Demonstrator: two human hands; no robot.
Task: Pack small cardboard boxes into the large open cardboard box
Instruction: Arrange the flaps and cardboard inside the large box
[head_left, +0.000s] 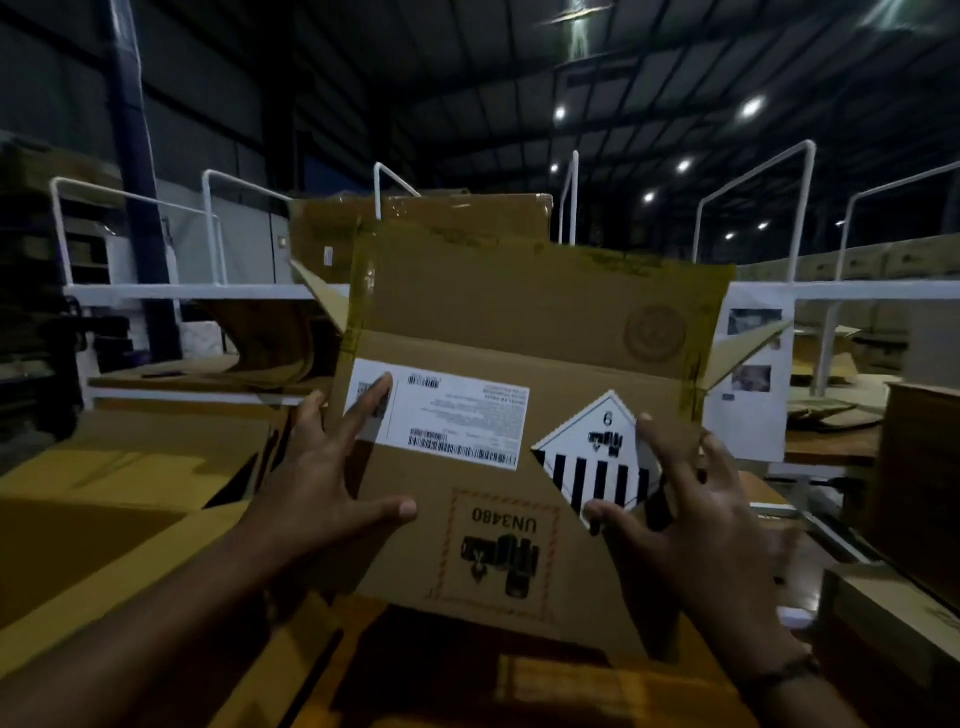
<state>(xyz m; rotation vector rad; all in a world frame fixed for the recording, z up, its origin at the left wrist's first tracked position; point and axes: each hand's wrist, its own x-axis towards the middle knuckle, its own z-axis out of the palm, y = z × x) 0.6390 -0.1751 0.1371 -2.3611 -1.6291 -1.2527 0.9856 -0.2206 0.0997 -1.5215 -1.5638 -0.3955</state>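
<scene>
My left hand (322, 483) and right hand (691, 499) press spread, straight fingers on the cardboard box (483, 483) between them. Left forefinger touches its white label (457, 415).

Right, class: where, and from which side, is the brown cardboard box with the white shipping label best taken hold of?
Probably the two side edges of the brown cardboard box, left hand from the left, right hand from the right: its face is broad and flat, its open top flaps splay.

raised cardboard box (519, 332) blocking ahead, flat cardboard (130, 467) lying left
</scene>
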